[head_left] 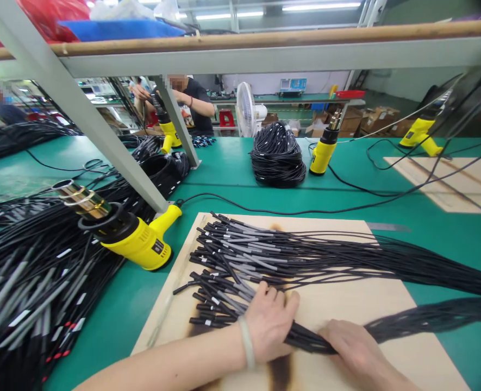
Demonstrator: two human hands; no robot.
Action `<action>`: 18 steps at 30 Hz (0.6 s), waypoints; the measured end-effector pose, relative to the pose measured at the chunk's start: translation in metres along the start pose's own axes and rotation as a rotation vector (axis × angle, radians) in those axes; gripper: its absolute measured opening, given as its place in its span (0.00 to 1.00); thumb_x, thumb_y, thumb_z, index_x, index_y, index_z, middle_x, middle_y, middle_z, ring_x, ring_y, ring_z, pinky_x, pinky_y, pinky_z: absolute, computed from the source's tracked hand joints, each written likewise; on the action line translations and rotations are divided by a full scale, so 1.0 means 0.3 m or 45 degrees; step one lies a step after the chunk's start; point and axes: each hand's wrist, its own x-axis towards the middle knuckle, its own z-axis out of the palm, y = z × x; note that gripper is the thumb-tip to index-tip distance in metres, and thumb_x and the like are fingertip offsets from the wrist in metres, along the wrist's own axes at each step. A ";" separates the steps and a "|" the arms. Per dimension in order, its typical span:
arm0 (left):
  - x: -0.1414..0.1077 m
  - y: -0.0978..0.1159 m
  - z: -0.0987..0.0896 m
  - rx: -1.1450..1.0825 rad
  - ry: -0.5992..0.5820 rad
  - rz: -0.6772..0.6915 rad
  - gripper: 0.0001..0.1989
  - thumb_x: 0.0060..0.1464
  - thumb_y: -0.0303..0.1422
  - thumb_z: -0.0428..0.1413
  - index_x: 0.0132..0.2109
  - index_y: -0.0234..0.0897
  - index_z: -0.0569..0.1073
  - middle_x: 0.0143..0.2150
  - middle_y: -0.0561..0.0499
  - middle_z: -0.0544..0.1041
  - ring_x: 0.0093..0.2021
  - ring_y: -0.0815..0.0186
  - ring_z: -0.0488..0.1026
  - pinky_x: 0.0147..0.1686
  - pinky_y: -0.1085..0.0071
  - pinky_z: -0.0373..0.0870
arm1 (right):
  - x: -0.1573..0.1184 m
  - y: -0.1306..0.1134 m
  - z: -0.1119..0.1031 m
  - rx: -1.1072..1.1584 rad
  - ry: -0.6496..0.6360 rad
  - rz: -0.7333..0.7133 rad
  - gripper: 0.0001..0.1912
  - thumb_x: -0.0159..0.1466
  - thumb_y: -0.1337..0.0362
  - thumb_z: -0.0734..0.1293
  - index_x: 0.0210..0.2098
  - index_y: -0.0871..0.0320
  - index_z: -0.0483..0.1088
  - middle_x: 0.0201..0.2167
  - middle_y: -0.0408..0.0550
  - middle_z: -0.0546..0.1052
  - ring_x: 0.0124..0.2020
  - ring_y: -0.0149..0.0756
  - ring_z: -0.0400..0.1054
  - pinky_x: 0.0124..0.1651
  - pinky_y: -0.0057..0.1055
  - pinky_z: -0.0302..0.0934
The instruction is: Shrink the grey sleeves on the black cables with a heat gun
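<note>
- Head view: the left hand (268, 320) clasps a black cable bundle (308, 339); the right hand (352, 347) grips it farther along.
- Gathering cables seems in hand; the next move likely calls for keeping them together.
- The bundle is over the scorched wooden board (175, 331), beside other cables (338, 252).
- A yellow heat gun (140, 241) sits on the bench (224, 184).

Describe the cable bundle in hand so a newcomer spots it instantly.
On the green table lies a pale, dark-stained board. The black cable bundle crosses its near part, under the left hand and into the right hand. Unlike the farther bundle, it is gripped.
</note>
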 end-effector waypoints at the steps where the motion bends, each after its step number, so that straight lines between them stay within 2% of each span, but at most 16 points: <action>1: -0.028 -0.020 -0.002 -0.046 -0.017 -0.022 0.33 0.47 0.49 0.54 0.54 0.31 0.59 0.40 0.44 0.71 0.40 0.57 0.67 0.42 0.58 0.57 | -0.002 -0.006 -0.004 0.005 -0.014 0.000 0.14 0.62 0.74 0.52 0.36 0.56 0.66 0.26 0.45 0.72 0.27 0.35 0.66 0.30 0.31 0.58; 3: -0.081 -0.049 -0.002 -0.074 -0.054 -0.035 0.27 0.49 0.47 0.54 0.50 0.33 0.62 0.43 0.44 0.69 0.42 0.58 0.66 0.42 0.61 0.57 | 0.003 -0.019 -0.032 0.043 -0.089 0.033 0.13 0.64 0.71 0.52 0.36 0.55 0.67 0.27 0.45 0.72 0.28 0.35 0.66 0.30 0.31 0.58; 5: -0.121 -0.057 0.005 -0.034 -0.088 -0.053 0.19 0.52 0.43 0.53 0.45 0.34 0.64 0.42 0.45 0.69 0.42 0.60 0.65 0.40 0.62 0.58 | 0.019 -0.028 -0.085 0.113 -0.225 0.077 0.08 0.65 0.62 0.57 0.37 0.54 0.67 0.29 0.46 0.72 0.31 0.36 0.66 0.33 0.31 0.59; 7: -0.142 -0.050 0.017 0.021 -0.097 -0.069 0.18 0.52 0.41 0.54 0.44 0.33 0.64 0.41 0.45 0.69 0.41 0.60 0.65 0.40 0.62 0.59 | 0.046 -0.030 -0.141 0.186 -0.353 0.087 0.16 0.59 0.49 0.65 0.41 0.52 0.67 0.36 0.47 0.72 0.37 0.39 0.65 0.39 0.33 0.61; 8: -0.147 -0.043 0.024 0.040 -0.092 -0.073 0.18 0.52 0.40 0.54 0.45 0.33 0.64 0.41 0.45 0.69 0.42 0.60 0.65 0.40 0.62 0.59 | 0.066 -0.028 -0.162 0.200 -0.378 0.083 0.20 0.56 0.46 0.66 0.42 0.50 0.67 0.41 0.47 0.71 0.40 0.40 0.65 0.41 0.34 0.61; 10: -0.150 -0.032 0.034 0.060 -0.065 -0.082 0.19 0.52 0.40 0.54 0.46 0.32 0.64 0.42 0.45 0.69 0.42 0.59 0.65 0.40 0.62 0.59 | 0.118 -0.023 -0.175 0.138 -0.330 0.080 0.18 0.59 0.49 0.65 0.45 0.49 0.66 0.47 0.49 0.69 0.46 0.41 0.62 0.46 0.36 0.60; 12: -0.150 -0.025 0.040 0.070 -0.034 -0.088 0.19 0.52 0.41 0.54 0.46 0.32 0.64 0.41 0.46 0.70 0.42 0.59 0.65 0.40 0.62 0.59 | 0.190 -0.021 -0.143 -0.023 -0.204 0.083 0.17 0.62 0.55 0.63 0.50 0.51 0.64 0.51 0.51 0.66 0.51 0.43 0.59 0.49 0.41 0.57; 13: -0.151 -0.024 0.042 0.080 -0.019 -0.089 0.18 0.52 0.41 0.54 0.45 0.32 0.65 0.41 0.46 0.70 0.42 0.59 0.65 0.41 0.61 0.59 | 0.233 -0.024 -0.114 -0.122 -0.134 0.081 0.21 0.61 0.58 0.65 0.53 0.52 0.62 0.54 0.54 0.65 0.54 0.46 0.57 0.51 0.44 0.55; 15: -0.155 -0.020 0.050 0.113 0.010 -0.097 0.16 0.53 0.42 0.53 0.42 0.32 0.66 0.40 0.46 0.70 0.42 0.58 0.65 0.43 0.60 0.59 | 0.325 -0.032 -0.044 -0.292 -0.065 0.061 0.35 0.55 0.55 0.70 0.59 0.52 0.55 0.61 0.58 0.56 0.59 0.54 0.48 0.54 0.53 0.49; 18: -0.163 -0.010 0.076 0.197 0.039 -0.114 0.14 0.55 0.40 0.51 0.40 0.32 0.66 0.37 0.45 0.71 0.39 0.59 0.67 0.42 0.60 0.59 | 0.461 -0.043 0.046 -0.403 -0.029 -0.020 0.39 0.53 0.48 0.69 0.60 0.47 0.53 0.64 0.57 0.49 0.62 0.57 0.41 0.55 0.61 0.43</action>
